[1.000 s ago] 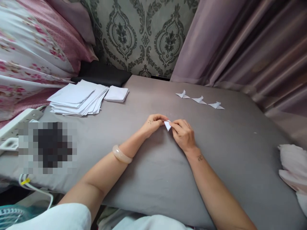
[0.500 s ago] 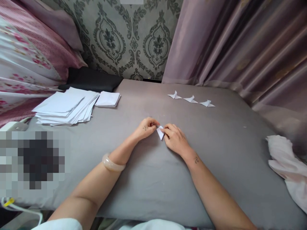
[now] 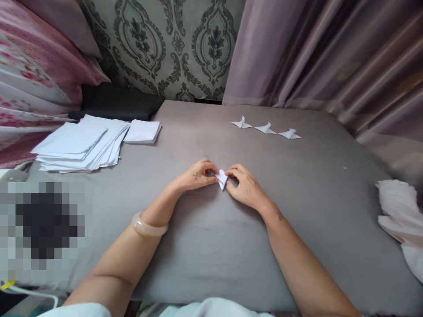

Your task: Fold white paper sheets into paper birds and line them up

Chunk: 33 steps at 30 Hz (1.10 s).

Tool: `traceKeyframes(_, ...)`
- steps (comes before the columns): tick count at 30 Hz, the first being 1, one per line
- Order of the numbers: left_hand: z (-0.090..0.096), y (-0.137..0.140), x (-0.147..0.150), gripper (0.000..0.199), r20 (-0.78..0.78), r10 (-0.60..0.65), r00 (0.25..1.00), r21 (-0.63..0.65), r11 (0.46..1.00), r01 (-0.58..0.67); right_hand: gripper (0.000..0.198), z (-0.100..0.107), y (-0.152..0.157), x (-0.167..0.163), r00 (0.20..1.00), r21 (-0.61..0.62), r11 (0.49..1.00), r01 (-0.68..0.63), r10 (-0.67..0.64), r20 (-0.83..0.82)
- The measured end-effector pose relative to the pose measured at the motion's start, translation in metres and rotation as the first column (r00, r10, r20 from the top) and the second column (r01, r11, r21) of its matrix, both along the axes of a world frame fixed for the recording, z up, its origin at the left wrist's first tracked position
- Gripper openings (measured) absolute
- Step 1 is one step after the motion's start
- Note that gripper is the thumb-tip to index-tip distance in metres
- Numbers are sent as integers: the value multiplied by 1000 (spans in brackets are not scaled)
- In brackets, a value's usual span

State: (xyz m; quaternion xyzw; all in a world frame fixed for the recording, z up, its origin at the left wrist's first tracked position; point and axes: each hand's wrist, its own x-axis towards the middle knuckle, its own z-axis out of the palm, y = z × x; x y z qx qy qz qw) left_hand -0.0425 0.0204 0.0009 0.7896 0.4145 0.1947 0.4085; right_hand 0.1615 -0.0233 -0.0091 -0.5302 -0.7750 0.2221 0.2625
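Note:
A small folded piece of white paper is held between my two hands, low over the grey-covered surface. Its lower end comes to a point, and a flap shows across its upper part. My left hand pinches its left side with thumb and index finger. From the other side my right hand grips the right edge with thumb and fingertips. A pale bangle circles my left wrist.
Three folded paper figures lie in a row at the back right. Stacked white sheets and a smaller paper stack are at the back left, before a black item. A whitish cloth lies at the right edge.
The paper has gone from a plain narrow triangle to a shape with a flap across its top. My right fingers have shifted to its right edge. The camera view has tilted down slightly.

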Motion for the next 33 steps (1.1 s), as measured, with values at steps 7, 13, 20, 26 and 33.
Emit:
traceKeyframes(7,-4,0,3,22,3,46,999,9,999,-46,17,-2,2,1,999,7,1000,16,-15,-43)
traceKeyframes(13,-9,-2,9,17,-11,130,991,75,989,-129,16,-7,7,-1,989,-32,996,81,-85,-124)
traceKeyframes(20,-12,-3,12,14,-13,206,978,73,976,-205,14,-15,13,-4,977,-28,989,149,-151,-148)
traceKeyframes(26,-14,-5,16,13,-24,251,968,86,965,-248,15,-16,14,-5,978,-32,985,170,-173,-121)
traceKeyframes(33,-18,-4,16,13,-28,233,972,108,968,-229,15,-14,14,-8,982,-44,983,176,-179,-68)
